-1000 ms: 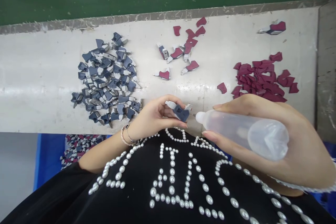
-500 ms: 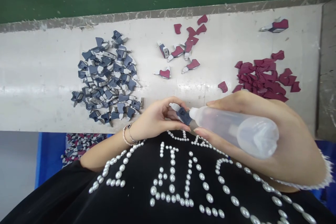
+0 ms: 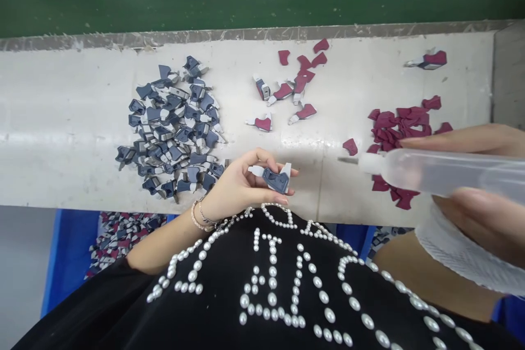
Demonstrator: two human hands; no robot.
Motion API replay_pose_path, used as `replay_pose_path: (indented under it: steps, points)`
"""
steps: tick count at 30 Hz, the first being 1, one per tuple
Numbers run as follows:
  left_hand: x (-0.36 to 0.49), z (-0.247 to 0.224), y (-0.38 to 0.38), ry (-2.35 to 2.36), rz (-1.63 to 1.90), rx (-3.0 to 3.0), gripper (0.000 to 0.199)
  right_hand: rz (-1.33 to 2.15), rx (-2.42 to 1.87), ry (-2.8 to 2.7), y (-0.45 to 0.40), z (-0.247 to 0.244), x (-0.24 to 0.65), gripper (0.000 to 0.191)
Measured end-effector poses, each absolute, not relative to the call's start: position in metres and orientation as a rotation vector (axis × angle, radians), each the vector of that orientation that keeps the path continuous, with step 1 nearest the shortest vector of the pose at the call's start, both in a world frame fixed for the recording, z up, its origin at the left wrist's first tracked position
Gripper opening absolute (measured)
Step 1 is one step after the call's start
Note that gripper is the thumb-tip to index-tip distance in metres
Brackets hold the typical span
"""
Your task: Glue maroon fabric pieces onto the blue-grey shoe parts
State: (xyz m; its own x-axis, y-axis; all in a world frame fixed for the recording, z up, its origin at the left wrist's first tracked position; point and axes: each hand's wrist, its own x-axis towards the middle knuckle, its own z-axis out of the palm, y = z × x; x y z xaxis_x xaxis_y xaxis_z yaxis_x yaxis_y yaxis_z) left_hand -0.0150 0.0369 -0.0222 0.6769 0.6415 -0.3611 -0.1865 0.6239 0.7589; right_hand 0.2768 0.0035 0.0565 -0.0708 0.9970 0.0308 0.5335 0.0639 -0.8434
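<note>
My left hand (image 3: 250, 180) is closed around a small dark-blue and light-grey plastic part (image 3: 275, 179), its recessed face turned up toward me. Off to the right, my right hand (image 3: 488, 197) grips a translucent squeeze bottle (image 3: 447, 172) with a white cap and a thin nozzle pointing left. The nozzle tip is apart from the held part. Below and behind the bottle lies a pile of dark-red flat pieces (image 3: 404, 120), partly hidden by it. A single dark-red piece (image 3: 350, 146) rests just above the nozzle.
A big heap of blue-grey parts (image 3: 176, 126) covers the table's left side. Mid-table lie several parts with red inlays (image 3: 283, 91) and loose red pieces (image 3: 319, 59). One red-inlaid part (image 3: 429, 60) sits far right. Blue bins (image 3: 68, 251) of parts stand below the table's near edge.
My right hand has drawn the bottle away from the part, off to the right and over the red pile. The part stays in my left hand, now more fully exposed.
</note>
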Motion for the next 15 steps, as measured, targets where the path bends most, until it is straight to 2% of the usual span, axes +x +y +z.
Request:
replay_pose_path:
  steps: [7, 12, 15]
  points:
    - [-0.017, -0.018, 0.042, 0.768, 0.564, 0.875, 0.045, 1.142, -1.585, -1.619, 0.026, 0.010, 0.251, 0.039]
    - [-0.018, -0.020, 0.043, 0.831, 0.600, 0.929, 0.048, 1.161, -1.580, -1.743, 0.041, -0.022, 0.230, 0.026]
    - [-0.020, -0.020, 0.042, 0.793, 0.583, 0.901, 0.049, 1.159, -1.596, -1.778, 0.043, -0.031, 0.223, 0.028]
